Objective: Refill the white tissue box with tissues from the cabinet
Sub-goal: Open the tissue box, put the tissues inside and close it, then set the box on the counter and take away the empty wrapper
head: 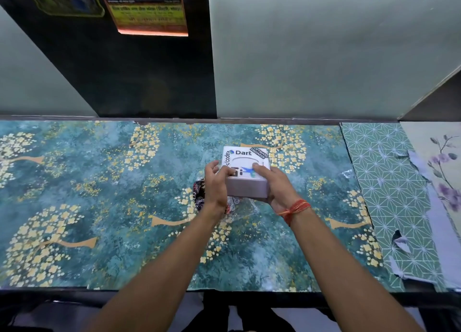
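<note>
Gripping white tissue box in both hands, mid-table, edges distant

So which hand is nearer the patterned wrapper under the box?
Left. The left hand sits right against the patterned wrapper; the right hand grips the white tissue box's far side.
</note>
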`<state>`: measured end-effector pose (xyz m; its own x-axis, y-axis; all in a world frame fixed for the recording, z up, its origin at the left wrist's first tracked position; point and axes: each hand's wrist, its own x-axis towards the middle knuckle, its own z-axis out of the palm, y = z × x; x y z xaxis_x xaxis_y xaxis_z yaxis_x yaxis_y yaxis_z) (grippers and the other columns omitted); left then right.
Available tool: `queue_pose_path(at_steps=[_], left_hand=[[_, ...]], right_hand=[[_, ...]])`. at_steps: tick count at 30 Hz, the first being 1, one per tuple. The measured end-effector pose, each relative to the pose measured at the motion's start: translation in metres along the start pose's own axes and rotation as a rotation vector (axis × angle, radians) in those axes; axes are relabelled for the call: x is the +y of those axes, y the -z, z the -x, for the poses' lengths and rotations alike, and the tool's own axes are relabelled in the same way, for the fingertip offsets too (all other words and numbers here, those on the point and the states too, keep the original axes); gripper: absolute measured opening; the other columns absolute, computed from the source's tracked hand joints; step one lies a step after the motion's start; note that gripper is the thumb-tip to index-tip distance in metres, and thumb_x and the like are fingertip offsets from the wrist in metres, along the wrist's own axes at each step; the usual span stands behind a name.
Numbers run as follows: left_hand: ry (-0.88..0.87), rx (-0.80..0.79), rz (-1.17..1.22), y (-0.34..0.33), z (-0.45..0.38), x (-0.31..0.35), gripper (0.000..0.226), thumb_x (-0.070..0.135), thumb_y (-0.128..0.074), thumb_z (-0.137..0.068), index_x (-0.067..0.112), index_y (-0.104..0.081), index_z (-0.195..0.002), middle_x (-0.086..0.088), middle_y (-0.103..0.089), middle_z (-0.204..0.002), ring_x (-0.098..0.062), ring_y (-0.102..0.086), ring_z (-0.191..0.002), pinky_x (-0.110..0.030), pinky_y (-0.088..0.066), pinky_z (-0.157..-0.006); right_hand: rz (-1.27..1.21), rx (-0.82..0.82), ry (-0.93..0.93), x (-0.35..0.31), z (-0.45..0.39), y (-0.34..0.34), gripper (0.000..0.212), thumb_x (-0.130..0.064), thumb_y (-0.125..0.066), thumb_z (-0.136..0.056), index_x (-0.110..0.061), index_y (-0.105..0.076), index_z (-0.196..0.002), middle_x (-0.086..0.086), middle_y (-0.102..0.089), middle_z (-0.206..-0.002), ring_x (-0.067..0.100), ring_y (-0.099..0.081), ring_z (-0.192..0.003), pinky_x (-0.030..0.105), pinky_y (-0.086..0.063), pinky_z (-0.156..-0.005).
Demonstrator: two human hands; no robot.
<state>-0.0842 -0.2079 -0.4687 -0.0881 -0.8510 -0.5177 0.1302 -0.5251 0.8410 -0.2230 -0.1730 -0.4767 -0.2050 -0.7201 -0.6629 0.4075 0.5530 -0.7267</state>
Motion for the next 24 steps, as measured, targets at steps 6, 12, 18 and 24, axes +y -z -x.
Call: queue_pose_path(at_steps=[6, 12, 18, 24], left_hand=[[0.068, -0.089, -0.103, 0.016, -0.016, 0.002, 0.030, 0.040, -0.058, -0.095, 0.012, -0.069, -0.093, -0.008, -0.073, -0.079, -0.021, -0.068, -0.062, -0.027, -0.055, -0.051], [0.054, -0.052, -0.164, 0.016, -0.023, -0.005, 0.033, 0.039, -0.048, -0.101, 0.017, -0.068, -0.088, -0.002, -0.072, -0.077, -0.016, -0.066, -0.066, -0.026, -0.053, -0.058], [0.144, -0.115, -0.252, -0.002, -0.055, 0.005, 0.019, 0.013, -0.042, -0.101, 0.003, -0.059, -0.102, -0.017, -0.064, -0.111, -0.020, -0.060, -0.091, -0.028, -0.051, -0.070], [0.003, -0.098, -0.405, -0.037, -0.127, 0.024, 0.028, 0.008, -0.042, -0.101, -0.003, -0.058, -0.121, -0.014, -0.062, -0.114, -0.016, -0.056, -0.089, -0.018, -0.045, -0.055]], right_hand=[[-0.093, -0.079, 0.144, 0.008, -0.007, 0.009, 0.052, -0.014, -0.069, -0.086, -0.015, -0.046, -0.133, 0.014, -0.069, -0.112, 0.019, -0.072, -0.073, 0.029, -0.058, -0.051], [0.082, -0.021, 0.184, 0.002, -0.023, 0.005, 0.059, -0.021, -0.074, -0.083, -0.018, -0.048, -0.135, 0.016, -0.070, -0.112, 0.027, -0.071, -0.084, 0.037, -0.061, -0.068], [0.047, 0.211, 0.133, -0.009, -0.060, -0.002, 0.039, -0.029, -0.060, -0.094, -0.010, -0.050, -0.127, 0.013, -0.067, -0.110, 0.029, -0.066, -0.090, 0.056, -0.054, -0.090], [0.373, 0.255, 0.172, -0.053, -0.130, -0.011, 0.044, -0.035, -0.036, -0.103, -0.009, -0.039, -0.138, 0.009, -0.056, -0.117, 0.024, -0.057, -0.099, 0.039, -0.053, -0.084]])
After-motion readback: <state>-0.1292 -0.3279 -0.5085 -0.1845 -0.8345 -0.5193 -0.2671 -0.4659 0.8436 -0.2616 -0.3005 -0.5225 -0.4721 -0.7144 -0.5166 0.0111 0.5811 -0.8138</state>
